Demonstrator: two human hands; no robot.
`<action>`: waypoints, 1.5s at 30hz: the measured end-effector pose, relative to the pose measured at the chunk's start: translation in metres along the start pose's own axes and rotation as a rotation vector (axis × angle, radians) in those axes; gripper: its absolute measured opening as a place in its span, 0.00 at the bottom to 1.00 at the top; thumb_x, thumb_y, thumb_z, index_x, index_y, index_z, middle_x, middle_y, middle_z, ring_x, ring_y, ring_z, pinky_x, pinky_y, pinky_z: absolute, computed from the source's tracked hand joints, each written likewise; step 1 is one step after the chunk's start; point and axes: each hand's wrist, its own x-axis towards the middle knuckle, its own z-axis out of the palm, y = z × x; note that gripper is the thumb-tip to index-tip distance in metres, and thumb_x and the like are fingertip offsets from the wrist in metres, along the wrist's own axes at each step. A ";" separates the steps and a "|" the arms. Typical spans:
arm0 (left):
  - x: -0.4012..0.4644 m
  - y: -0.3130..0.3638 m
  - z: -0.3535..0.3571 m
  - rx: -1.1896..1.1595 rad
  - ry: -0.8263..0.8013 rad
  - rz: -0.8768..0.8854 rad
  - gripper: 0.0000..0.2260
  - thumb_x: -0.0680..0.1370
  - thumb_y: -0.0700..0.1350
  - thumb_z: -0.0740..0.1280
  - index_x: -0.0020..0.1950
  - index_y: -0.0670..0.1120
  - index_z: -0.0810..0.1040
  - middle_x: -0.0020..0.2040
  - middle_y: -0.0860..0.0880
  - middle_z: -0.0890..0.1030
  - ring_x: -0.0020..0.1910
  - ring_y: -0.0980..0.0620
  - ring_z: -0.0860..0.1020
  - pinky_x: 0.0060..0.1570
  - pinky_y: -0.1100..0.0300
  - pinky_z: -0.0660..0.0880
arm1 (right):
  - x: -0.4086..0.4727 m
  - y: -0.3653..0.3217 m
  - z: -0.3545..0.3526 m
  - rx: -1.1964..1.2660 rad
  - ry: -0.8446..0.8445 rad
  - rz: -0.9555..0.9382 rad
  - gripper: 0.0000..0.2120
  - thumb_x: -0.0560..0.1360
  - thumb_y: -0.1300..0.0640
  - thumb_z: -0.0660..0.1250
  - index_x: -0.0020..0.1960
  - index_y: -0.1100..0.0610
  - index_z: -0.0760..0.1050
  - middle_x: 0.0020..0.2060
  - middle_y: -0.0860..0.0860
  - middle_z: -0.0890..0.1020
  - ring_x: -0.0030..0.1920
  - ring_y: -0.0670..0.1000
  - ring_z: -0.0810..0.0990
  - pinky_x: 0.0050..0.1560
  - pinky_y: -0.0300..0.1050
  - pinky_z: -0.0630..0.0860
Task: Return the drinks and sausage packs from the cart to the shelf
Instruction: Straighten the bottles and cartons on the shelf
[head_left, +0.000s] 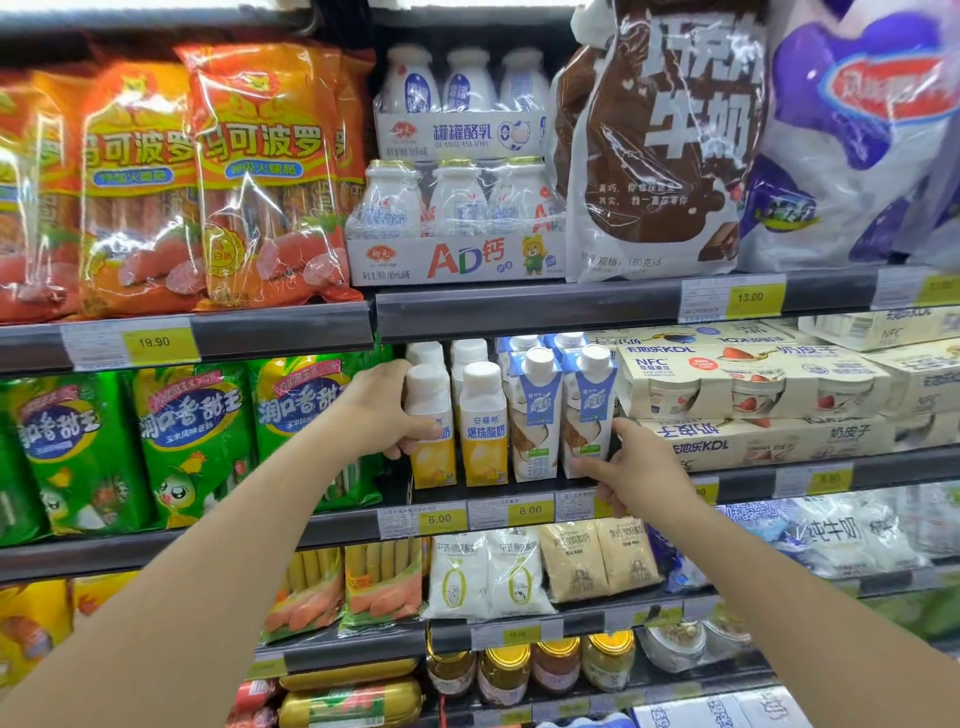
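L hand (387, 410) round yellow bottle (432, 431), R hand (631, 467) at blue carton (587, 415)
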 end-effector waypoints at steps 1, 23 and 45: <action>0.000 -0.001 -0.001 0.000 -0.002 0.002 0.20 0.72 0.42 0.77 0.60 0.44 0.73 0.38 0.45 0.84 0.32 0.51 0.84 0.30 0.60 0.81 | 0.002 0.001 0.000 0.002 0.003 -0.001 0.11 0.72 0.50 0.75 0.49 0.50 0.75 0.30 0.52 0.83 0.18 0.45 0.75 0.21 0.39 0.72; -0.008 0.065 0.007 0.811 0.122 0.178 0.32 0.70 0.65 0.70 0.67 0.49 0.69 0.51 0.49 0.81 0.51 0.45 0.80 0.50 0.50 0.78 | 0.006 0.006 0.000 0.057 0.000 0.000 0.13 0.70 0.48 0.76 0.48 0.50 0.75 0.30 0.55 0.84 0.19 0.50 0.75 0.22 0.43 0.76; -0.011 0.059 0.027 0.608 0.206 0.196 0.30 0.75 0.58 0.70 0.73 0.52 0.64 0.66 0.46 0.76 0.58 0.43 0.78 0.50 0.50 0.77 | 0.007 0.007 0.001 0.075 0.008 0.003 0.13 0.70 0.49 0.77 0.50 0.50 0.76 0.31 0.54 0.83 0.20 0.49 0.75 0.23 0.41 0.75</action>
